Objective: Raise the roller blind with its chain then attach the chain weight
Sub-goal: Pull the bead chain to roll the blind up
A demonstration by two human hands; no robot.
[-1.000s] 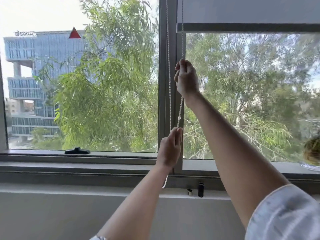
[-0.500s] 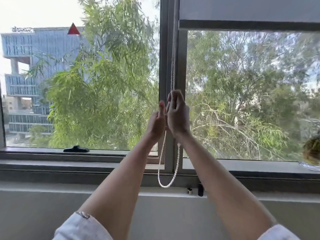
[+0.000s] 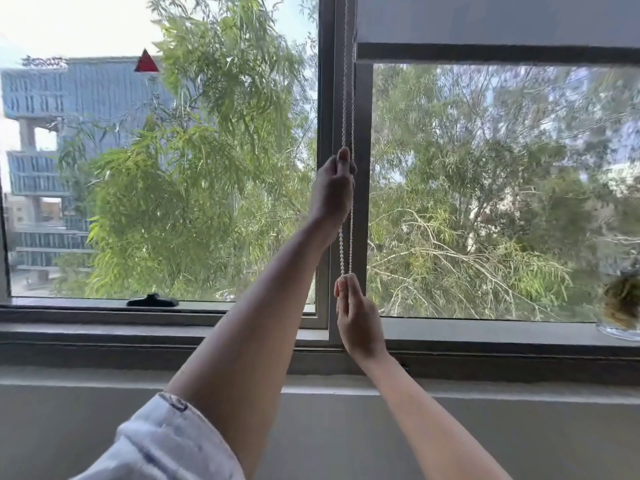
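A white bead chain (image 3: 347,98) hangs in two strands along the grey window mullion. My left hand (image 3: 332,188) is raised and closed around the chain at mid-window height. Below it, my right hand (image 3: 358,317) pinches the chain near the sill. The grey roller blind (image 3: 495,19) is high on the right pane, its dark bottom bar (image 3: 495,54) near the top of the glass. The chain weight is hidden behind my right forearm.
A black window latch (image 3: 152,301) sits on the left frame. A glass vase with a plant (image 3: 621,306) stands on the sill at the far right. The grey sill ledge (image 3: 104,375) runs across below the window.
My left hand has climbed up the chain while my right hand has come down to near the sill. The blind's bottom bar sits slightly higher on the glass than one second ago.
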